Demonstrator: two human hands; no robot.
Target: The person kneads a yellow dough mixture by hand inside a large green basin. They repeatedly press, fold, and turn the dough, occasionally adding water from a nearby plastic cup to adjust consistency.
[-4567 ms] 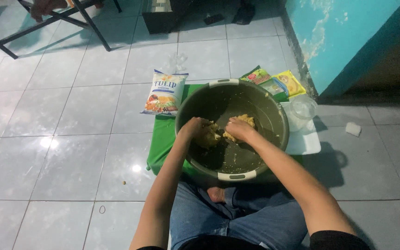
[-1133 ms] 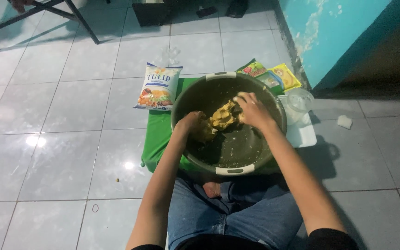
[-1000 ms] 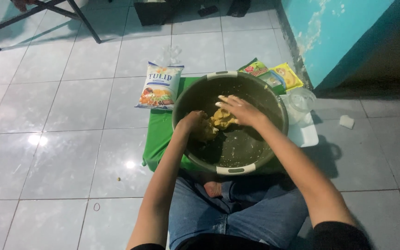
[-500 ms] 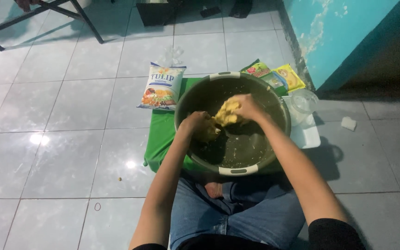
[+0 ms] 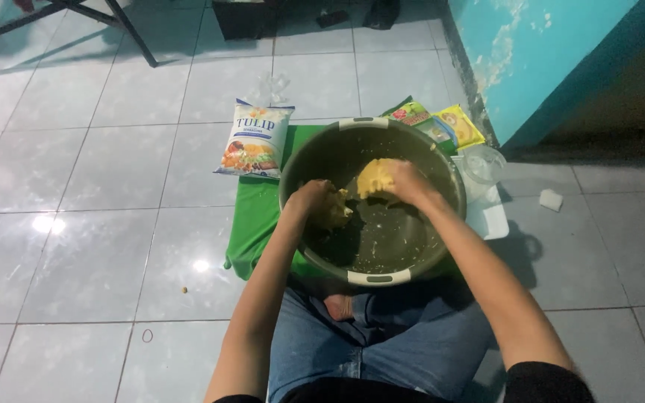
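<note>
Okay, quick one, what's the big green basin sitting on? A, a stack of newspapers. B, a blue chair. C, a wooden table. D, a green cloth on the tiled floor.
D: the basin rests on a green cloth spread over the tiled floor, with both hands, left hand and right hand, in the yellow dough.

**Surfaces and materials, quick pass**

Basin [image 5: 442, 179]: dark plastic, matt, smeared inside, 2 pale handle grips. Dough [image 5: 376, 177]: yellow, soft, lumpy, sticking to the right hand [image 5: 410, 183] and left hand [image 5: 309, 200]. Cloth [image 5: 257, 224] under the basin: green fabric, matt, slightly creased. Flour bag [image 5: 254, 139]: glossy printed plastic film. Floor tiles [image 5: 76, 224]: glazed, smooth, reflecting lamps. Wall [image 5: 531, 52]: turquoise paint, flaking. Jeans [image 5: 382, 351]: blue denim.
</note>
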